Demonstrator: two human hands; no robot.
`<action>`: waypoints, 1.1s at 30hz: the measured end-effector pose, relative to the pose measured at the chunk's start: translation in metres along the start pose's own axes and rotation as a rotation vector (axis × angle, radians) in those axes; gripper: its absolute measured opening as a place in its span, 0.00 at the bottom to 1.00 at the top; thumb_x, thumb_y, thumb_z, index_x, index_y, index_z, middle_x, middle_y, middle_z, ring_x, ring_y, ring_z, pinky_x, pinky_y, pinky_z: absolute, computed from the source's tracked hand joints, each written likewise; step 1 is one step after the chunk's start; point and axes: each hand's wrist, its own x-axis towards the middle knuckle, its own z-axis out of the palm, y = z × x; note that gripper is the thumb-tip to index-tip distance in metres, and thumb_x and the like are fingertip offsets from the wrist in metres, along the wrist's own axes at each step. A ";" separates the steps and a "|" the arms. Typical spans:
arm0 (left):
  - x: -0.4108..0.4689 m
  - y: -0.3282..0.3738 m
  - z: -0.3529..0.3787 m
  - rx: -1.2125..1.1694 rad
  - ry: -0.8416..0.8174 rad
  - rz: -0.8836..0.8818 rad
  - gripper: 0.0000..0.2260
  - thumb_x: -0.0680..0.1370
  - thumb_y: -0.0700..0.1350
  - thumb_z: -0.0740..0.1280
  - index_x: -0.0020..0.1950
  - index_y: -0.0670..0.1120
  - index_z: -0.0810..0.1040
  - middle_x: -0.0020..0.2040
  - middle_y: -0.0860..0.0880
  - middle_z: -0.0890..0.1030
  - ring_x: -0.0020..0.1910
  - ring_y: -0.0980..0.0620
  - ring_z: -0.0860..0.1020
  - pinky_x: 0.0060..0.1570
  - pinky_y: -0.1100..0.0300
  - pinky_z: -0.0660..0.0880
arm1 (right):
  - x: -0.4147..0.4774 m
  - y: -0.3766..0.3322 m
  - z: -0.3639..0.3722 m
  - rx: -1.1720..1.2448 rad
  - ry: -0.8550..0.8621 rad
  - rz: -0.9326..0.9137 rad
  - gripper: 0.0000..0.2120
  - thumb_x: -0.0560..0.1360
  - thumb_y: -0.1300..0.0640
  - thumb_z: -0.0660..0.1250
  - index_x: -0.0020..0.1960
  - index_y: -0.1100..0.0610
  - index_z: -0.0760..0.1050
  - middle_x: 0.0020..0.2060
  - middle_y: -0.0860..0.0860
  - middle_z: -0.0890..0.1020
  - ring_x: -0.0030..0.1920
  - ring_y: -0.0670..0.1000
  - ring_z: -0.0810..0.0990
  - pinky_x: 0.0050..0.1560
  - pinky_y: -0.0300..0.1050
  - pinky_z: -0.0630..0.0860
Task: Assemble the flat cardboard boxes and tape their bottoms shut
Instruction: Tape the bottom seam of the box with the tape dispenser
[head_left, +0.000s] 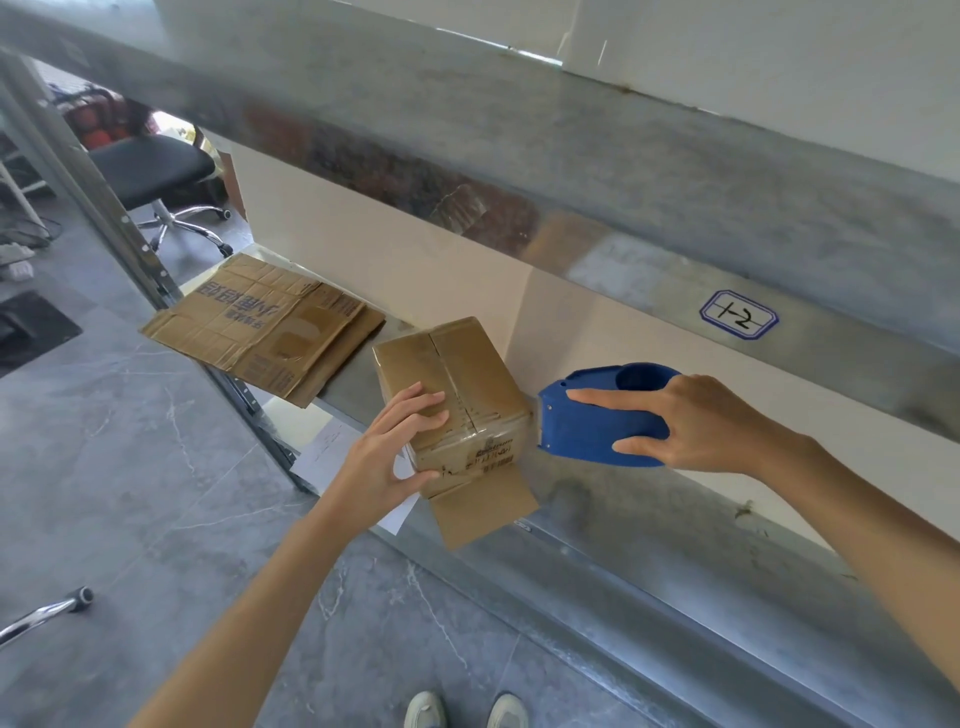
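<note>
A small assembled cardboard box (462, 384) stands on the metal shelf (649, 525) with shiny tape across its upward face and one loose flap hanging over the shelf's front edge. My left hand (395, 452) holds its near left corner, fingers on top and thumb on the front side. My right hand (696, 421) grips a blue tape dispenser (597, 415) just to the right of the box, its front end close to the box's right edge. A pile of flat cardboard boxes (260, 327) lies further left on the shelf, overhanging the edge.
An upper shelf beam (623, 171) with a label reading 1-2 (737, 316) runs overhead. A slotted upright post (104, 208) stands at the left. A black office chair (156, 176) is behind it. White paper sheets (337, 447) lie under the box. My shoes (465, 709) are on the grey tiled floor.
</note>
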 end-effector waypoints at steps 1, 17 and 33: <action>0.000 0.000 -0.001 0.003 0.000 0.001 0.28 0.70 0.41 0.79 0.67 0.49 0.74 0.73 0.54 0.71 0.78 0.50 0.60 0.73 0.45 0.64 | -0.001 0.001 -0.001 0.002 -0.007 0.012 0.37 0.75 0.42 0.67 0.66 0.16 0.45 0.27 0.48 0.74 0.27 0.43 0.66 0.34 0.27 0.59; -0.002 -0.002 -0.002 0.023 0.013 0.015 0.29 0.68 0.41 0.80 0.67 0.51 0.74 0.73 0.55 0.70 0.78 0.51 0.60 0.73 0.49 0.65 | 0.002 -0.014 0.008 -0.114 0.021 0.211 0.35 0.77 0.43 0.65 0.72 0.26 0.45 0.24 0.44 0.64 0.26 0.43 0.62 0.35 0.41 0.66; 0.001 -0.002 0.001 -0.003 0.017 -0.002 0.29 0.68 0.40 0.80 0.67 0.48 0.75 0.72 0.53 0.72 0.78 0.51 0.61 0.73 0.50 0.65 | 0.029 -0.057 0.038 -0.186 0.080 0.187 0.32 0.73 0.53 0.74 0.75 0.46 0.67 0.22 0.49 0.65 0.23 0.50 0.62 0.24 0.40 0.61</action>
